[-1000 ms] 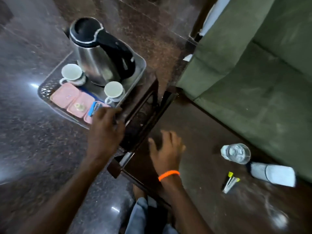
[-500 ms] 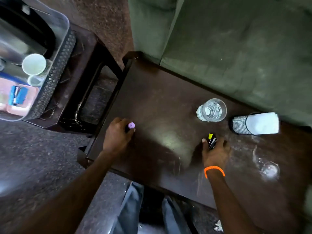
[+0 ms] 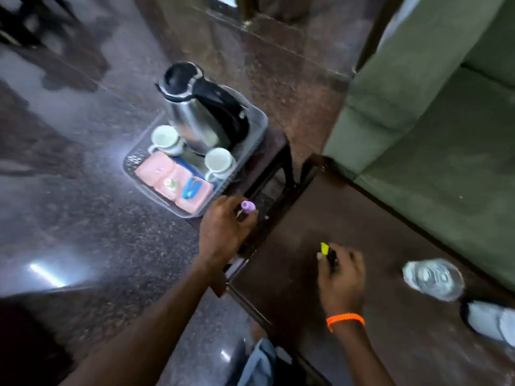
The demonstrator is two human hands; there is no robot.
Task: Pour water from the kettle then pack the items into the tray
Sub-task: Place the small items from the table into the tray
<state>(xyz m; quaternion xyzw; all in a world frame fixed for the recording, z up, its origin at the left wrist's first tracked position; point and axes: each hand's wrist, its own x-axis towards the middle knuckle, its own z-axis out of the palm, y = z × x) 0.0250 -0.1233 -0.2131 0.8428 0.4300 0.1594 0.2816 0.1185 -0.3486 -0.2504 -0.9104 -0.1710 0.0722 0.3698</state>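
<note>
Kettle (image 3: 200,112): upright in tray (image 3: 250,143), far half; cups, pink sachets at near edge.
Left hand (image 3: 223,229): closed on purple-capped item (image 3: 248,206), near tray's near corner.
Right hand (image 3: 341,277): gripping yellow-tipped item (image 3: 324,248) above table (image 3: 292,246).
Glass (image 3: 433,278): on table, right side; unpacked.
Progress: packing appears under way.

No readable text, labels, brands or numbers are showing anywhere in this frame; motion blur is smearing the surfaces, so any markings are staying illegible
</note>
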